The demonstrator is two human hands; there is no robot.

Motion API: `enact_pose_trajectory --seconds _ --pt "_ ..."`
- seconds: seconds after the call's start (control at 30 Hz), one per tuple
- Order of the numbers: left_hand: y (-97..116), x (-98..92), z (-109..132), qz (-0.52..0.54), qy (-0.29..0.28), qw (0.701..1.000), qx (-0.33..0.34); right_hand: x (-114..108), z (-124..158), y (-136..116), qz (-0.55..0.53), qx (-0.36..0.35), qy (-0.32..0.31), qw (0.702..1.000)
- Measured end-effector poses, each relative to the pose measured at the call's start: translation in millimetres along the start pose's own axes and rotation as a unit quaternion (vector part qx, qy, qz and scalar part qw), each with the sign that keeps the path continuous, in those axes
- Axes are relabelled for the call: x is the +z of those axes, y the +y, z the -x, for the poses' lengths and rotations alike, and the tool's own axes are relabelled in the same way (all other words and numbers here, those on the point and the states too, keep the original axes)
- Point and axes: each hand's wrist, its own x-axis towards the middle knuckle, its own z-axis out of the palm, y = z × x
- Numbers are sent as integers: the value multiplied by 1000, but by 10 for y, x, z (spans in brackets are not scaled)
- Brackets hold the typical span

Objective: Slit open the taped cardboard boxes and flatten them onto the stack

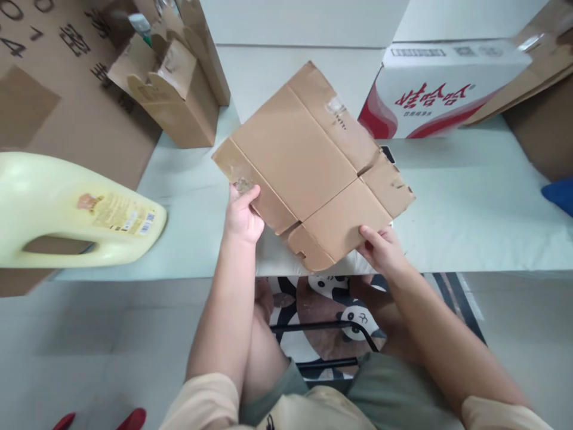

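Between my hands I hold a flattened brown cardboard box (298, 155), tilted above the table near its front edge. Crease lines cross it, and bits of clear tape cling to its upper right and left flaps. My left hand (244, 215) grips the left edge, thumb on top and fingers underneath. My right hand (380, 245) pinches the lower right edge the same way. The fingers of both hands are mostly hidden beneath the cardboard. A small dark object (387, 155) peeks out from behind the right flap, too covered to name.
A large pale yellow jug (120, 209) lies at the left. Behind it stand a brown carton (192, 113) and a big printed box (89, 119). A red-and-white carton (439, 89) is at the back right of the pale table (470, 203). Something blue (559, 194) shows far right.
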Motion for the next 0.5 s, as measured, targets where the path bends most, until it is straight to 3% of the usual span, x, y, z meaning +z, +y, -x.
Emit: enact_pose_trajectory --seconds 0.13,0.23,0.37,0.5 --pt "75 59 65 15 1 996 -86 -19 93 -149 10 -18 80 997" --pt "139 57 96 26 20 990 -136 -283 354 -286 33 -45 179 982" --pt "178 65 122 16 38 988 -151 -852 844 -405 104 -93 401 905" --pt "127 123 141 17 43 987 -154 -1427 1084 -486 173 -116 518 829"
